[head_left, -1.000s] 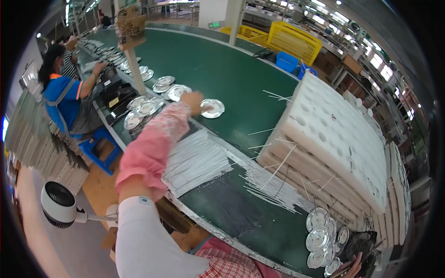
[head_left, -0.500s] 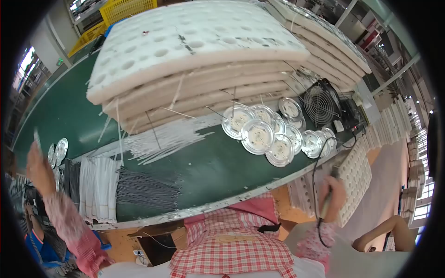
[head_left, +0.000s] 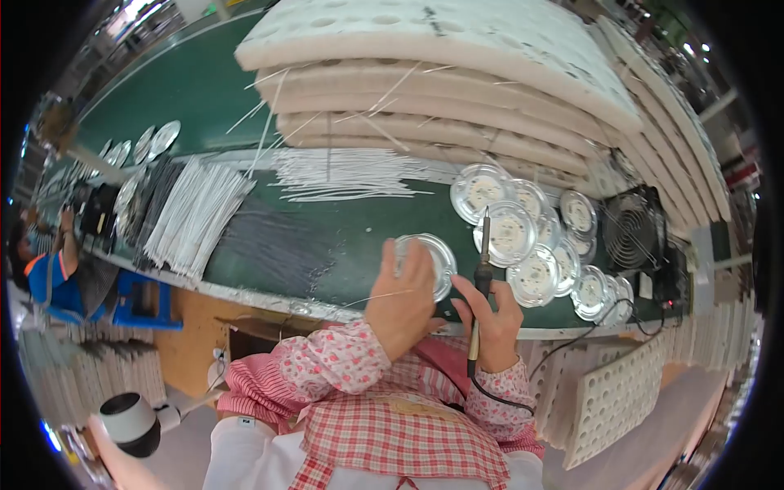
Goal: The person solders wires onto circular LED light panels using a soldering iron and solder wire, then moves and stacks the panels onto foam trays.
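My left hand [head_left: 400, 306] is closed on a round silver metal dish [head_left: 443, 263] at the bench's front middle, its fingers covering much of it. A thin white wire [head_left: 377, 297] runs out beside that hand. My right hand [head_left: 496, 325] grips a soldering iron [head_left: 480, 286], tip upward, just right of the dish. The iron's black cord trails toward the right. Beyond it lies a cluster of silver dishes [head_left: 508, 233] with pale discs inside, some overlapping.
Thick white foam sheets with round holes [head_left: 457, 90] are stacked at the back. White wires [head_left: 196, 216] and dark wires [head_left: 269, 245] lie on the green bench [head_left: 371, 220]. A black fan [head_left: 631, 233] stands at right. Another person [head_left: 51, 273] sits far left.
My left hand has come from the far left to the bench's middle, onto a dish. My right hand has moved inward with the soldering iron, now tip up. The view has shifted.
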Demonstrator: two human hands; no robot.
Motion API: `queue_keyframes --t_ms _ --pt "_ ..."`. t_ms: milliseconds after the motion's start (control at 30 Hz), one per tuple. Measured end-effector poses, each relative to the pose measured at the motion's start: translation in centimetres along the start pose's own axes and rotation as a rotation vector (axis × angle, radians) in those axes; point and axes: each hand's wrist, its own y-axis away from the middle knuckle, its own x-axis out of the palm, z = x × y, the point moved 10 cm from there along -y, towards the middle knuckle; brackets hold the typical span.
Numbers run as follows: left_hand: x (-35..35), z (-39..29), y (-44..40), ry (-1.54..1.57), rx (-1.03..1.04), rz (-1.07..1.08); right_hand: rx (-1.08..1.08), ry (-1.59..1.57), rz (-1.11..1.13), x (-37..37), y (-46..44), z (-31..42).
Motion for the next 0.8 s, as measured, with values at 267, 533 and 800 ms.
queue_keyframes --t_ms 267,533,800 --pt "0.2 4.4 3.5 0.326 0.121 0.026 0.117 -0.293 0.097 4.6 1.5 -2.5" --pt "1.5 19.3 2.3 0.202 -0.123 -0.189 0.042 -0.179 0.32 6.6 -3.3 -0.3" --pt "1.9 20.6 1.8 0.332 -0.077 -0.057 -0.017 -0.13 0.52 9.4 -2.8 0.5"
